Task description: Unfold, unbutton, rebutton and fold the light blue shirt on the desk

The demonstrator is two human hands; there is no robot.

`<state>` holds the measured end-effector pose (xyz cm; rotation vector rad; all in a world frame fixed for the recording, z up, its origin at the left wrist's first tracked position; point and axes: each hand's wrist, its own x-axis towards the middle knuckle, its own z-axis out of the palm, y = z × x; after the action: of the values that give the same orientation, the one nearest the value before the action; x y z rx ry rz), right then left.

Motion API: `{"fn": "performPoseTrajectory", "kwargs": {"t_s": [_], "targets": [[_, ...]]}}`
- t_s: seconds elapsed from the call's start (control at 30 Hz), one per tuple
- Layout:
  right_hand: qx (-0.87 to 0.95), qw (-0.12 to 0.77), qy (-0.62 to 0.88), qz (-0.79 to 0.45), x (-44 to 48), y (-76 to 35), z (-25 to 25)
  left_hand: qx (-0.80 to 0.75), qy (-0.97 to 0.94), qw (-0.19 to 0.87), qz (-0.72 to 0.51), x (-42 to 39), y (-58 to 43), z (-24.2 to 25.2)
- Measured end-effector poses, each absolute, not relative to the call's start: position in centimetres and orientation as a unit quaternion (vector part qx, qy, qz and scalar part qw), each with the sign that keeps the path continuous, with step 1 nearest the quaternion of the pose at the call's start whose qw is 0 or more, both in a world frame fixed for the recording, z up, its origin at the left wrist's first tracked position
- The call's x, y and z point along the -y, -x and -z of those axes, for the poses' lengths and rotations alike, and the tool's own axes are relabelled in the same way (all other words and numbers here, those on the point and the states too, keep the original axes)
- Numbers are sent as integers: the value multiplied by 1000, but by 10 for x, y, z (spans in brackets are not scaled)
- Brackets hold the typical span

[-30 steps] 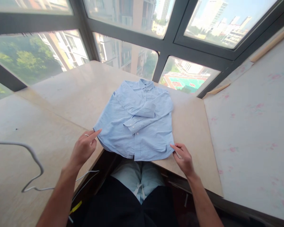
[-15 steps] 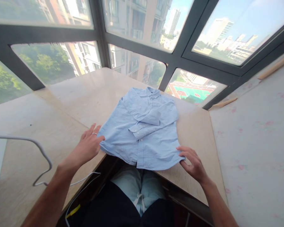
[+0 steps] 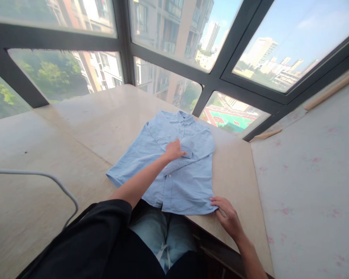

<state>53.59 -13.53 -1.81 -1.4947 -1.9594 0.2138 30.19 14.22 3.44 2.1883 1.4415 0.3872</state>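
A light blue button-up shirt [image 3: 151,151] lies flat on the beige tabletop [image 3: 84,128], collar toward the window, both sleeves folded across the chest. My left hand [image 3: 173,150] reaches over the middle of the shirt and rests on the folded sleeve cuffs, fingers curled down on the cloth. My right hand [image 3: 227,215] sits at the shirt's lower right hem corner near the table's front edge, fingers touching the fabric there.
A white wire hanger [image 3: 49,182] lies on the tabletop at the left. A pale sheet with pink marks [image 3: 308,170] covers the surface at the right. Dark-framed windows [image 3: 212,77] stand right behind the table.
My left hand left the shirt's lower left edge and reached forward onto the folded sleeves at the middle. My right hand stayed at the lower right hem corner.
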Motion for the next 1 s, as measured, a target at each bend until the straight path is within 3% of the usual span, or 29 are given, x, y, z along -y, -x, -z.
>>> {"fn": "performPoseTrajectory", "kwargs": {"t_s": [0.17,0.4,0.53,0.73,0.93,1.0], "targets": [[740,342,573,-84,138,-538,23,-478,-825,272,-128,-154,-312,-41],[723,364,579,-95,138,-536,34,-254,-932,243,-94,-106,-260,-28],[716,372,585,-87,138,-534,41,-270,-933,227,-77,-72,-234,-19],[706,369,597,-89,141,-532,45,-311,-915,144,-211,-53,-241,-35],[711,372,593,-70,141,-531,47,-328,-931,161,3,-59,-266,-5],[712,373,591,-66,141,-531,47,-331,-932,145,14,-57,-267,6]]}}
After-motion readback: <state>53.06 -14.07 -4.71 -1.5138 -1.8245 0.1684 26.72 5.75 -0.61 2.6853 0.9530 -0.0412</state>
